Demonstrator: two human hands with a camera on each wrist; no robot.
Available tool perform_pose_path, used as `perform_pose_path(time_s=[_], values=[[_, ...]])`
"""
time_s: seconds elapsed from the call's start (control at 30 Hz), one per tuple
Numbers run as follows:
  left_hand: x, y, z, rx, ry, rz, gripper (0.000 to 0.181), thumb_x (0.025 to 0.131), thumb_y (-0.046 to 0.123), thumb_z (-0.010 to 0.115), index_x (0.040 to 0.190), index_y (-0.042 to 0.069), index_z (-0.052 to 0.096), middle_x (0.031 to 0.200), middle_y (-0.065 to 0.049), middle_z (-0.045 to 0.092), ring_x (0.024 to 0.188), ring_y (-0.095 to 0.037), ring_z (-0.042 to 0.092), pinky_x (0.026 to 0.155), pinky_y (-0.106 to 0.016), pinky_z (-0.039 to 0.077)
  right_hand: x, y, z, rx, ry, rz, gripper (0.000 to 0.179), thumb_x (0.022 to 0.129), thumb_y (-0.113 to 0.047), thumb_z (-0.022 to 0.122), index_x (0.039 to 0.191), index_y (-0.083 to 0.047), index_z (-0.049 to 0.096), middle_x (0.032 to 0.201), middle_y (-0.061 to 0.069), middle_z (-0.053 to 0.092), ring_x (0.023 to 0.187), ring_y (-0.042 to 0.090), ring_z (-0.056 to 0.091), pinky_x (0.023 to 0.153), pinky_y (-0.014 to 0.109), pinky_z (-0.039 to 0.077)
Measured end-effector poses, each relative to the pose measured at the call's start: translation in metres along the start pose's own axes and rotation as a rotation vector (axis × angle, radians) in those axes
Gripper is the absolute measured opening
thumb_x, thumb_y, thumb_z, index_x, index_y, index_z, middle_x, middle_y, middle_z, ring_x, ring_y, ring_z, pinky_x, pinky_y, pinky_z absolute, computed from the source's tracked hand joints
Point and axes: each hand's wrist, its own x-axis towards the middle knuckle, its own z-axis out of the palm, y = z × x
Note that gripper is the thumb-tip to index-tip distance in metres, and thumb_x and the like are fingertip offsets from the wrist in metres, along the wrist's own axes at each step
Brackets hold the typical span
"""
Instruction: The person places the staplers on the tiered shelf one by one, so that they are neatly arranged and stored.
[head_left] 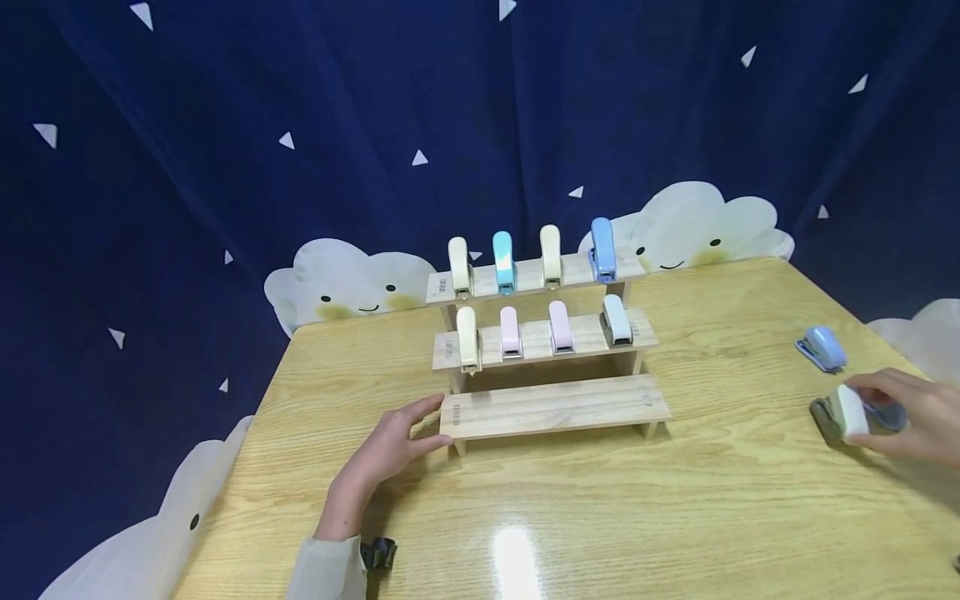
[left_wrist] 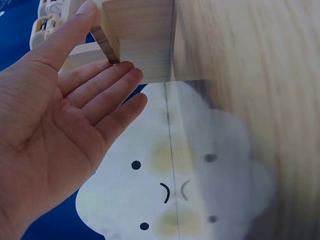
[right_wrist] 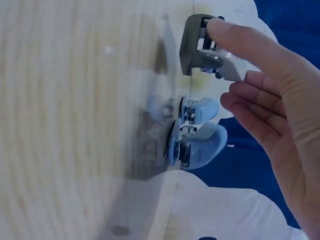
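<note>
My right hand [head_left: 911, 412] pinches a white stapler with a grey base [head_left: 849, 412] at the right side of the table. In the right wrist view this stapler [right_wrist: 200, 45] is tipped, with the thumb on its grey end. Partly hidden behind the fingers is a bluish stapler [head_left: 888, 417]; a light blue stapler [head_left: 823, 347] lies just beyond. My left hand [head_left: 390, 446] is at the left end of the wooden rack's lowest step [head_left: 555, 408]. Its thumb and nearly straight fingers span the step's end [left_wrist: 107, 37], fingertips right at the wood.
On the rack's top step [head_left: 573, 265] stand cream, turquoise and blue staplers [head_left: 603, 250]. The middle step [head_left: 442, 354] bears cream, pink and white-and-grey staplers [head_left: 617, 321]. A dark blue curtain [head_left: 420, 100] with white clouds borders the wooden table [head_left: 637, 508].
</note>
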Motion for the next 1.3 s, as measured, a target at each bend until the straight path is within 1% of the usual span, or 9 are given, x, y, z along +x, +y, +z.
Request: perform_pose_path(time_s=[0.13, 0.27, 0.37, 0.47, 0.6, 0.67, 0.8, 1.03, 1.3], values=[[0.000, -0.001, 0.000, -0.004, 0.000, -0.002, 0.072, 0.088, 0.034, 0.073, 0.148, 0.009, 0.042, 0.153, -0.010, 0.044, 0.140, -0.032, 0.044, 0.118, -0.050, 0.037, 0.006, -0.008, -0.002, -0.011, 0.006, 0.039, 0.087, 0.028, -0.039, 0.096, 0.098, -0.002, 0.061, 0.083, -0.032, 0.050, 0.080, -0.031, 0.037, 0.058, -0.002, 0.038], [-0.001, -0.001, 0.000, -0.013, -0.004, -0.001, 0.072, 0.088, 0.034, 0.072, 0.148, 0.009, 0.042, 0.153, -0.010, 0.044, 0.140, -0.033, 0.045, 0.117, -0.050, 0.037, 0.015, -0.018, -0.003, 0.038, 0.015, 0.078, 0.084, 0.030, -0.028, 0.098, 0.100, 0.000, 0.061, 0.095, -0.045, 0.042, 0.082, -0.033, 0.037, 0.063, -0.004, 0.037], [-0.001, -0.001, 0.000, -0.017, -0.004, -0.001, 0.072, 0.088, 0.034, 0.072, 0.148, 0.009, 0.043, 0.152, -0.010, 0.044, 0.139, -0.034, 0.045, 0.117, -0.050, 0.037, 0.022, -0.026, -0.003, 0.078, 0.021, 0.098, 0.080, 0.032, -0.020, 0.098, 0.101, 0.000, 0.063, 0.103, -0.050, 0.038, 0.087, -0.035, 0.037, 0.068, -0.006, 0.035], [-0.002, -0.001, 0.000, -0.015, -0.003, -0.001, 0.072, 0.088, 0.035, 0.072, 0.148, 0.009, 0.043, 0.152, -0.010, 0.045, 0.139, -0.034, 0.045, 0.117, -0.051, 0.037, 0.029, -0.034, -0.004, 0.071, 0.012, 0.108, 0.078, 0.034, -0.020, 0.098, 0.102, -0.002, 0.064, 0.101, -0.045, 0.042, 0.089, -0.035, 0.036, 0.071, -0.007, 0.033], [-0.001, -0.001, 0.000, -0.011, -0.003, 0.002, 0.072, 0.088, 0.036, 0.072, 0.148, 0.009, 0.043, 0.152, -0.010, 0.045, 0.139, -0.034, 0.046, 0.117, -0.051, 0.038, 0.041, -0.046, -0.004, 0.041, 0.003, 0.117, 0.076, 0.036, -0.022, 0.098, 0.102, -0.004, 0.065, 0.090, -0.026, 0.056, 0.088, -0.032, 0.034, 0.070, -0.005, 0.032], [0.000, -0.002, 0.000, -0.010, -0.003, 0.006, 0.072, 0.088, 0.036, 0.072, 0.148, 0.008, 0.043, 0.152, -0.010, 0.045, 0.139, -0.034, 0.046, 0.116, -0.051, 0.038, 0.046, -0.054, -0.004, 0.048, 0.005, 0.128, 0.075, 0.037, -0.021, 0.098, 0.103, -0.005, 0.066, 0.090, -0.026, 0.056, 0.087, -0.031, 0.034, 0.070, -0.004, 0.032], [0.000, -0.001, 0.000, -0.004, -0.004, 0.009, 0.072, 0.088, 0.035, 0.072, 0.148, 0.009, 0.043, 0.152, -0.009, 0.045, 0.139, -0.033, 0.046, 0.117, -0.050, 0.038, 0.057, -0.066, -0.001, 0.113, 0.042, 0.112, 0.074, 0.036, -0.013, 0.098, 0.103, -0.003, 0.067, 0.095, -0.034, 0.050, 0.086, -0.027, 0.041, 0.074, -0.006, 0.034], [0.001, 0.000, -0.002, 0.008, -0.004, 0.015, 0.073, 0.088, 0.035, 0.072, 0.148, 0.009, 0.042, 0.152, -0.009, 0.045, 0.140, -0.032, 0.045, 0.117, -0.049, 0.037, 0.077, -0.090, 0.003, 0.192, 0.059, 0.077, 0.074, 0.039, -0.008, 0.097, 0.106, -0.003, 0.067, 0.096, -0.033, 0.052, 0.088, -0.022, 0.044, 0.079, -0.004, 0.031], [0.000, -0.001, -0.001, 0.013, -0.003, 0.007, 0.073, 0.087, 0.036, 0.072, 0.149, 0.010, 0.042, 0.153, -0.009, 0.043, 0.141, -0.031, 0.044, 0.118, -0.049, 0.037, 0.104, -0.119, 0.011, 0.195, 0.078, -0.044, 0.076, 0.037, -0.009, 0.097, 0.106, -0.003, 0.067, 0.091, -0.013, 0.062, 0.089, -0.018, 0.047, 0.078, -0.001, 0.037]])
